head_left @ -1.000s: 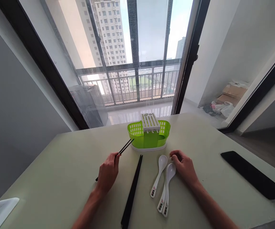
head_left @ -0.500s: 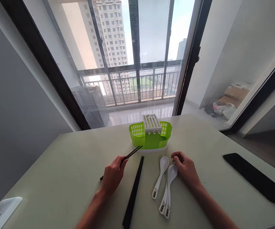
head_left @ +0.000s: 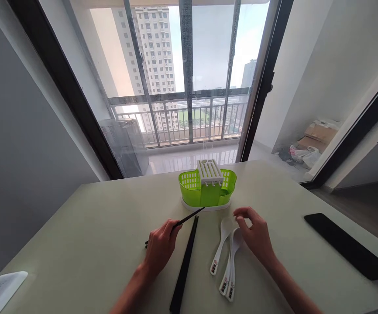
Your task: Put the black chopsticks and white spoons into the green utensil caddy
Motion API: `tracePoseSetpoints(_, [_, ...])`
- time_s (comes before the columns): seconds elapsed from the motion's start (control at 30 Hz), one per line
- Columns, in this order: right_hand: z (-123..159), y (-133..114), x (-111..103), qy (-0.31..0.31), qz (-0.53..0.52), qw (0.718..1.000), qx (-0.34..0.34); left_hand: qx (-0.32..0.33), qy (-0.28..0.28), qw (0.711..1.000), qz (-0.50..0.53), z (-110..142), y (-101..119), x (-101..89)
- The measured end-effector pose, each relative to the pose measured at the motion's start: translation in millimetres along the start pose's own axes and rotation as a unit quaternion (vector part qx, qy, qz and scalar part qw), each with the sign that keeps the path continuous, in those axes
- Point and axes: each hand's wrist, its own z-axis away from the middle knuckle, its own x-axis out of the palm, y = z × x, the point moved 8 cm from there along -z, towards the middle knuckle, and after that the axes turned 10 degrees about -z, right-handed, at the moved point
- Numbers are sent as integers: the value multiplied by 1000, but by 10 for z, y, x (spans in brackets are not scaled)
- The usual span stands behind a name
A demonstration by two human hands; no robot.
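Observation:
My left hand is closed around a pair of black chopsticks. Their front ends point toward the basket, while the back ends show behind my wrist side. Further chopsticks, also black, lie in a narrow bundle on the table to the right of that hand. My right hand hovers by the spoon bowls with loosely bent fingers and nothing visible in them. Beneath and left of it lie several white spoons: a single spoon and an overlapping stack, with printed handle ends.
A green cutlery basket with a white slotted top stands beyond the chopsticks. A long black flat piece lies at the right of the table. A white printed item is at the left edge. Windows rise behind the table.
My left hand has shifted slightly right and nearer, turning the chopsticks so their front ends line up together. The thumb and index finger of my right hand now show a gap between them.

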Motion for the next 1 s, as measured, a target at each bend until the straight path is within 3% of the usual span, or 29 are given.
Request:
tracePoseSetpoints(0.13, [61, -580, 435, -142, -41, 988, -46, 10, 18, 999, 41, 22, 47, -20])
tracePoseSetpoints(0.27, [194, -1030, 924, -311, -97, 944, -51, 16, 32, 996, 79, 59, 71, -29])
tracePoseSetpoints(0.47, [160, -1350, 1102, -279, -111, 949, -100, 10, 45, 993, 109, 85, 69, -37])
tracePoseSetpoints(0.73, [107, -1671, 943, -215, -64, 959, -172, 49, 24, 993, 103, 92, 187, -17])
tracePoseSetpoints(1.0, [126, -1785, 1111, -260, -18, 945, -199, 49, 22, 996, 74, 97, 194, 27])
